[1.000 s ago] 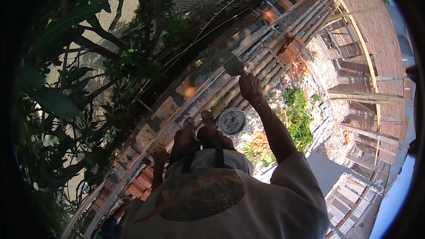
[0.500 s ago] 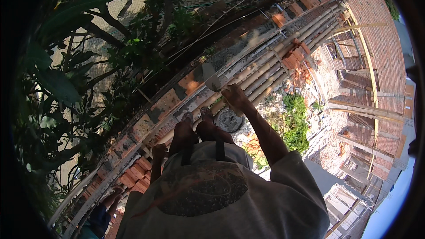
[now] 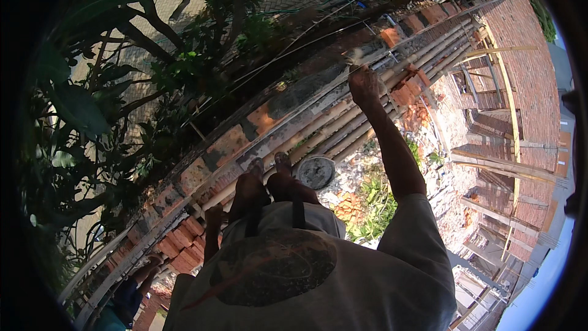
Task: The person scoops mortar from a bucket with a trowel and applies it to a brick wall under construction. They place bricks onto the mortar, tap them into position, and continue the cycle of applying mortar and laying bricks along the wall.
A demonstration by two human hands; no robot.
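Observation:
My right hand (image 3: 365, 86), arm stretched out to the far right, is closed on a trowel (image 3: 353, 57) whose blade is smeared by motion. The blade is over the top of a brick wall (image 3: 263, 119) with grey mortar between its bricks. Wet mortar (image 3: 286, 101) lies on that wall nearer to me. My left hand (image 3: 213, 216) hangs low beside my left leg, fingers curled, nothing seen in it. Right of my feet stands a round bucket (image 3: 315, 173) of grey mortar.
Bamboo poles (image 3: 337, 141) run along the wall under my feet. Loose bricks sit in stacks at the right (image 3: 405, 93) and lower left (image 3: 182, 246). Another person (image 3: 128, 297) is at lower left. Tree branches (image 3: 147, 30) crowd the left; rubble and plants lie below right.
My right hand has swung the trowel farther out and to the right along the wall. The bucket now shows fully, no longer partly behind my hand. My left hand stays low.

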